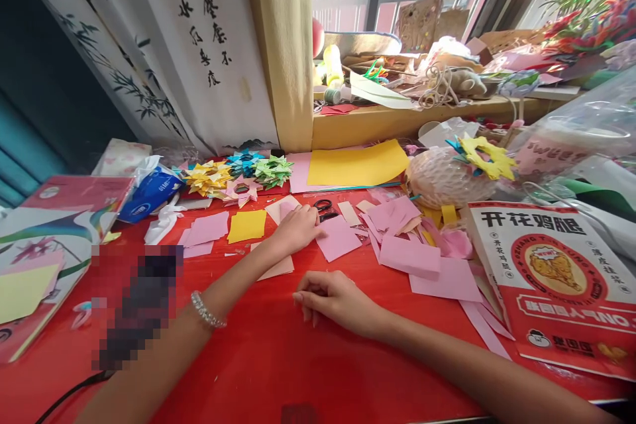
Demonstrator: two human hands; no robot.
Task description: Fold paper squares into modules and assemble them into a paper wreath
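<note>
My left hand [299, 228], with a beaded bracelet [207, 310] on its wrist, reaches forward over the red table [258, 351]. Its fingertips are closed at the left corner of a pink paper square [340, 239], which lies flat. Just beyond those fingers is a pair of scissors [322, 205] with dark handles, partly covered. Nearer to me, my right hand [334, 299] hovers or rests above bare tabletop, fingers curled in and thumb against them; nothing shows in it. A yellow paper square [247, 226] and pink sheets [207, 228] lie left of my left hand.
Folded paper stars [209, 179] sit at the back, beside a large yellow sheet [358, 164]. Loose pink papers [410, 256] spread to the right, near a printed paper bag [561, 278]. A blue tissue pack [150, 193] and a booklet [64, 212] are on the left. A pixelated dark object [142, 305] has a cable.
</note>
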